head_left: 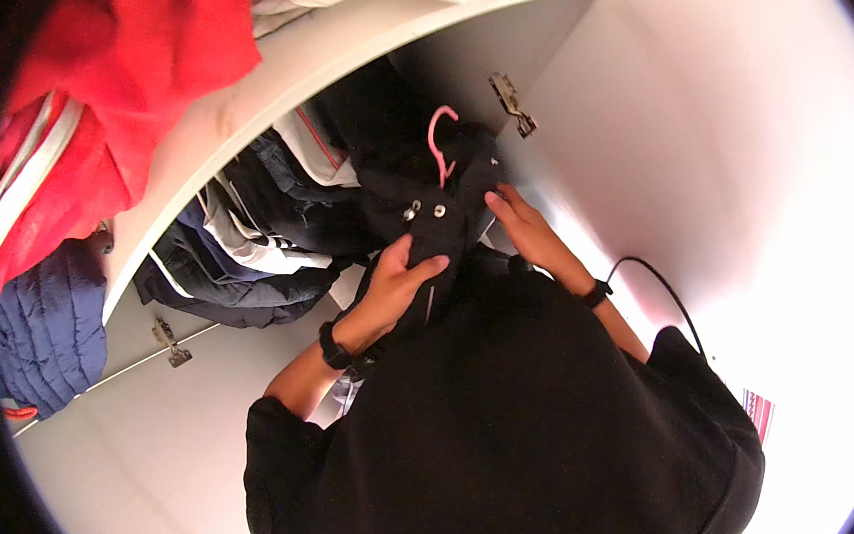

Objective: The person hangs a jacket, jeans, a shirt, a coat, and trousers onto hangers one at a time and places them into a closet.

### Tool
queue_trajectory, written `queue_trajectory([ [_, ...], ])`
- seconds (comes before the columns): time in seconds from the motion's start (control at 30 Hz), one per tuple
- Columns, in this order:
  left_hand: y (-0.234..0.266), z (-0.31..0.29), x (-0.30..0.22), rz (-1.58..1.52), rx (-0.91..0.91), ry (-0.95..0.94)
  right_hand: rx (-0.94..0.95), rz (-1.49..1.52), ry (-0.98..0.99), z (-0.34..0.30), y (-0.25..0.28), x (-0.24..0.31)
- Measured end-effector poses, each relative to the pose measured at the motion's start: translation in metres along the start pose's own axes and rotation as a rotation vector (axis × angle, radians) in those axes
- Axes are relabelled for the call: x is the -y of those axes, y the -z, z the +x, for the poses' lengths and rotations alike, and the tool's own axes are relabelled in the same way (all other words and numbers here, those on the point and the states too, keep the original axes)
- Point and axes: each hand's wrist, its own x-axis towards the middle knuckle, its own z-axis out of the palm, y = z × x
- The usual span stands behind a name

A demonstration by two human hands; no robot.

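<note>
My left hand (392,284): clenched around the lower part of the black garment (431,217).
My right hand (521,224): fingers flat on its right side, grip I cannot tell.
Garment: hangs on a pink hanger (440,140), inside the white wardrobe (292,66).
Behind: dark jackets (248,243).

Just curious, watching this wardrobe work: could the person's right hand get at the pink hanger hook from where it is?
Probably yes. The right hand rests on the black garment just below the pink hanger hook, which sticks out uncovered above it; nothing lies between them.
</note>
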Motion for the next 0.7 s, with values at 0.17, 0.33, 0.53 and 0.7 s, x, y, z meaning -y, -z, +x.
queue_trajectory([
  [0.17,-0.011,0.026,-0.035,-0.304,0.052,-0.086,0.168,0.406,0.193,-0.002,0.010,0.069],
  [0.33,-0.015,0.064,-0.044,-0.119,0.105,-0.505,0.315,0.267,0.492,0.039,0.016,0.127],
  [0.53,-0.020,0.120,-0.075,0.045,-0.144,-0.933,0.432,0.073,0.471,0.083,0.048,0.177],
  [0.7,0.050,0.203,-0.067,0.647,-0.324,-0.794,-0.092,-0.023,0.745,0.189,0.058,0.114],
])
